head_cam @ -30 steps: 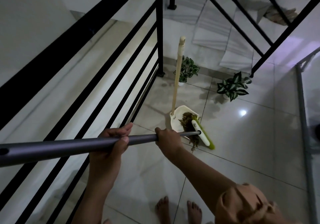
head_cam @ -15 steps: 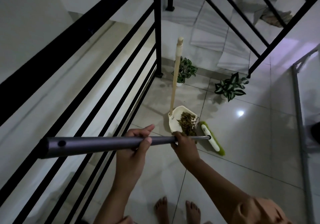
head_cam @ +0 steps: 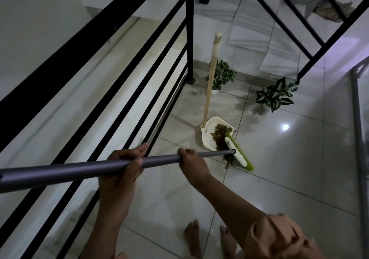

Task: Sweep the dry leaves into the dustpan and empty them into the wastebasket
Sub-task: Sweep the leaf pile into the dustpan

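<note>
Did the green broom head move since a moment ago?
Yes. The broom head went back toward the dustpan: half a second ago it lay apart on the tiles to the pan's right; now it presses the leaves at the pan's mouth.

Cream dustpan (head_cam: 207,136) with brown dry leaves (head_cam: 219,133); lime-green and white broom head (head_cam: 238,153) on grey pole (head_cam: 79,169); black railing (head_cam: 119,62); green-and-white variegated plants (head_cam: 274,94).
</note>
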Demonstrator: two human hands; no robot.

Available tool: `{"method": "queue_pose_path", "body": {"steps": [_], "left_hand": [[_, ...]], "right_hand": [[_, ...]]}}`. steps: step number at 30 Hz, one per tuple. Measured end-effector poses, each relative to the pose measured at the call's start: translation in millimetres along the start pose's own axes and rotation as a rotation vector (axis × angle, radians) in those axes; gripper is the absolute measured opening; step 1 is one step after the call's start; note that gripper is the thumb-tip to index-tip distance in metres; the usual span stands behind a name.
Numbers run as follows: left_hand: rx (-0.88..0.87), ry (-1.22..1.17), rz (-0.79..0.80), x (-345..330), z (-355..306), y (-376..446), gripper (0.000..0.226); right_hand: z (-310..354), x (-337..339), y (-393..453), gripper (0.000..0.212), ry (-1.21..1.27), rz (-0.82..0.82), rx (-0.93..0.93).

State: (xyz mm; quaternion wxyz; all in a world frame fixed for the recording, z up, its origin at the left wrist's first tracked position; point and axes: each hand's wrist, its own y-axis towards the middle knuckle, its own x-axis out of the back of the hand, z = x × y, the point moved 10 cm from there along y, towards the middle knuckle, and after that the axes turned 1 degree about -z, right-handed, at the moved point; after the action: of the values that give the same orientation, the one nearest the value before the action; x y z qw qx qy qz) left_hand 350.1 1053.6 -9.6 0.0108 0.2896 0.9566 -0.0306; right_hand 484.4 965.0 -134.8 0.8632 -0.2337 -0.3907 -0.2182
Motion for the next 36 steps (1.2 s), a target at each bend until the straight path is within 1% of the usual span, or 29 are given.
{"method": "queue_pose_path", "body": {"steps": [2,5,7,9,12,13,16,19,21,25,26,31,33,36], "left_hand": [[-0.027,-0.028,-0.013,11.2,-8.5,0.8,0.043],[-0.058,-0.039,0.001,9.3,-19.4,-2.4,0.04],[-0.065,-0.031,0.018,0.9,-22.4,-4.6,0.039],[-0.061,-0.035,0.043,-10.6,-20.4,-5.8,0.033],[-0.019,-0.045,0.057,-30.7,-4.7,-4.8,0.039],[-0.002,-0.051,0.067,-39.4,2.3,-4.4,0.037],[0.047,-0.057,0.135,-70.5,25.3,-5.3,0.018],[0.067,-0.026,0.188,-91.7,38.6,-4.7,0.012],[0.081,-0.025,0.179,-92.5,42.8,0.7,0.01],[0.066,0.004,0.13,-67.9,39.4,6.0,0.007],[0.057,0.017,0.119,-60.5,36.4,5.3,0.01],[0.035,0.039,0.017,-25.5,22.4,5.8,0.041],[0.03,0.048,-0.006,-17.8,13.8,6.4,0.042],[0.013,-0.003,0.001,-16.6,-1.3,4.7,0.036]], "right_hand": [[14.0,-3.0,1.1,0.026,-0.042,0.028,0.04],[18.6,5.3,-1.3,0.026,-0.078,0.006,0.062],[12.4,13.7,-2.8,0.027,-0.099,-0.002,0.057],[1.0,22.2,-3.9,0.026,-0.119,-0.009,0.047],[-24.2,29.8,-6.0,0.026,-0.145,-0.004,0.024],[-34.4,31.7,-6.4,0.026,-0.158,0.006,0.012],[-68.2,36.1,-5.9,0.028,-0.188,0.031,-0.038],[-88.3,37.8,-2.9,0.027,-0.205,0.047,-0.071],[-88.7,36.2,2.2,0.027,-0.184,0.041,-0.072],[-70.0,27.1,7.0,0.03,-0.141,0.032,-0.049],[-63.3,23.0,6.8,0.031,-0.136,0.044,-0.033],[-30.4,5.5,11.7,0.033,-0.173,0.096,0.049],[-20.6,2.9,13.9,0.03,-0.209,0.114,0.074],[-11.0,5.4,12.5,0.024,-0.216,0.102,0.113]]}}
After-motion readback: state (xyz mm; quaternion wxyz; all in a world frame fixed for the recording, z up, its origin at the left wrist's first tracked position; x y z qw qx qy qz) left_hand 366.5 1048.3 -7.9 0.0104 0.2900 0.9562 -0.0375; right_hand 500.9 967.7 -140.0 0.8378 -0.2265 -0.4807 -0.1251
